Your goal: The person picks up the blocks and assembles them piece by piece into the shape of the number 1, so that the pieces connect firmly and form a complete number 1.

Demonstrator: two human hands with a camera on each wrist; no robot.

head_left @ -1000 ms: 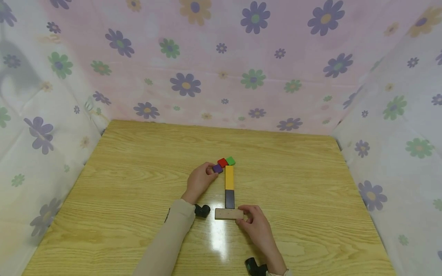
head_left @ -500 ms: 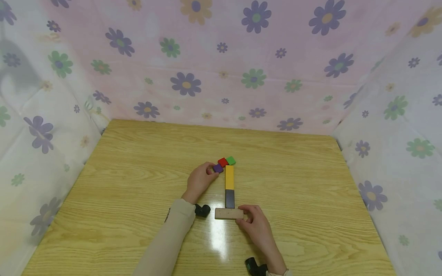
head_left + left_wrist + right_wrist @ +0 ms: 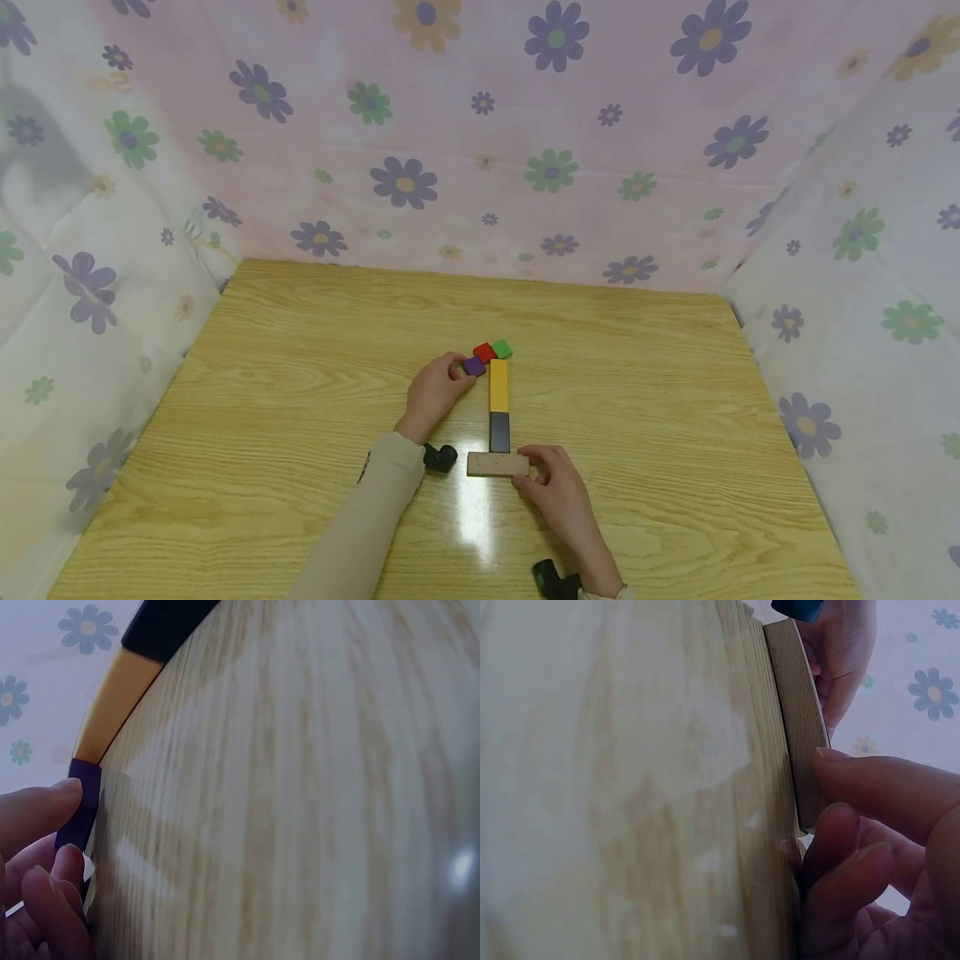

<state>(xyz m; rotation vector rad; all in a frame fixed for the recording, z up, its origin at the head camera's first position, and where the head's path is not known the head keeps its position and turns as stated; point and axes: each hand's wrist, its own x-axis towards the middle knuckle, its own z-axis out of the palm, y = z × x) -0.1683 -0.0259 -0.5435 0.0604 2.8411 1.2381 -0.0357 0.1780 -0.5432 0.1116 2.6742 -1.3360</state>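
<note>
My left hand pinches a small purple block between thumb and fingers, and the same purple block shows in the left wrist view. Beside it lie a red block and a green block, forming a slanted row. A long yellow block runs toward me from that row, its near end meeting a black block. Across the black block's near end lies a plain wooden block. My right hand holds its right end by thumb and fingers, as the right wrist view confirms.
The blocks lie on a wood-grain table. Flowered cloth hangs behind it and at both sides. A black wrist device sits by the left cuff, another black device by the right wrist.
</note>
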